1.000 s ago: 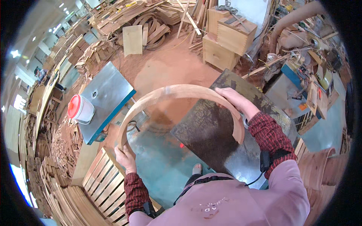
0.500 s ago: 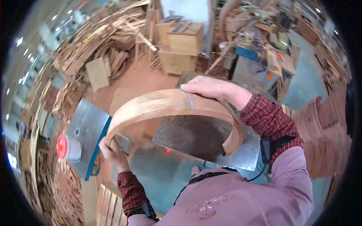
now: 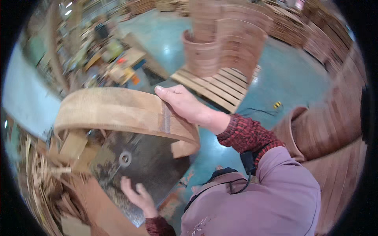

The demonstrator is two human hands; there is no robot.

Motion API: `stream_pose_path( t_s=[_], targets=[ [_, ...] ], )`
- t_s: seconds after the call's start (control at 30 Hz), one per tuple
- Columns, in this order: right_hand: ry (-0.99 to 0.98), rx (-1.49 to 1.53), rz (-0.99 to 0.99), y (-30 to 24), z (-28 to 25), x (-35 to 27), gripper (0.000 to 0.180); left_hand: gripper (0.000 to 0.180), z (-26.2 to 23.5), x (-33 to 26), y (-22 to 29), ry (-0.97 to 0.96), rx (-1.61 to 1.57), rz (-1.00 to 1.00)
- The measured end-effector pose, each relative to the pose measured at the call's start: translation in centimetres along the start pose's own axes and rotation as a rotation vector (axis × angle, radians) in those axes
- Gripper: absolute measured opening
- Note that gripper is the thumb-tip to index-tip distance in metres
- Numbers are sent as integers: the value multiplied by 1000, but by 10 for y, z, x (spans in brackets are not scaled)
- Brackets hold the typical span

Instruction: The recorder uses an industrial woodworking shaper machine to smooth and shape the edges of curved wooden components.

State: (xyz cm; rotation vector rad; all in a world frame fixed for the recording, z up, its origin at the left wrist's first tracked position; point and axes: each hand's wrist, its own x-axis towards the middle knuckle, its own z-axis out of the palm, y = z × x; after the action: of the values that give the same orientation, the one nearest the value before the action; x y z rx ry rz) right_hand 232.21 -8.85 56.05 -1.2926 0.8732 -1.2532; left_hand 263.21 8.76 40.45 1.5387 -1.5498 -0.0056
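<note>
A broad, curved wooden strip [image 3: 110,106], bent into an arc with a dark mark across its outer face, hangs in the air before me. My right hand [image 3: 183,103] grips it near its right end, thumb on the upper edge and the other fingers hidden behind. Below the arc lies a flat metal machine table [image 3: 157,165], with a pale ring-shaped fitting [image 3: 125,159] in its surface and sawdust along one side. My left hand [image 3: 138,198] is off the wood, fingers apart and empty, over the table's near edge; it is slightly blurred.
Beyond my right hand, a slatted pallet [image 3: 214,87] carries stacks of curved wooden pieces [image 3: 201,59]. More curved stacks [image 3: 327,131] stand close at my right. A cluttered bench [image 3: 128,65] is at the far left, with scrap wood [image 3: 49,188] at the near left. A dark cable [image 3: 258,111] crosses the floor.
My view has swung to the right. The left hand has let go of the arc's left end and dropped below it. The right hand still holds the curved strip.
</note>
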Motion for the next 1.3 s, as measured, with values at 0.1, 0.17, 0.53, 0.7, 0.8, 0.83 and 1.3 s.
stream_pose_path(
  t_s=[0.1, 0.17, 0.53, 0.7, 0.8, 0.83, 1.3],
  targets=[
    [195, 53, 21, 26, -77, -29, 56, 56, 78, -6, 74, -318, -231, 229],
    [423, 260, 112, 47, -97, -43, 69, 70, 116, 7, 124, -482, -363, 315],
    [1089, 834, 206, 111, -218, -192, 70, 33, 234, -30, 293, -1032, -419, 462],
    [1441, 279, 182, 151, -260, -245, 69, 33, 274, -26, 307, -1297, -232, 894],
    [1489, 344, 186, 163, -277, -294, 68, 31, 284, -26, 307, -1432, -84, 1238],
    [1403, 492, 287, 168, -274, -316, 68, 29, 285, -24, 308, -1469, -92, 1326],
    [1976, 1355, 60, 255, -55, -453, 37, 18, 304, -43, 317, -1540, -593, 2072]
  ],
)
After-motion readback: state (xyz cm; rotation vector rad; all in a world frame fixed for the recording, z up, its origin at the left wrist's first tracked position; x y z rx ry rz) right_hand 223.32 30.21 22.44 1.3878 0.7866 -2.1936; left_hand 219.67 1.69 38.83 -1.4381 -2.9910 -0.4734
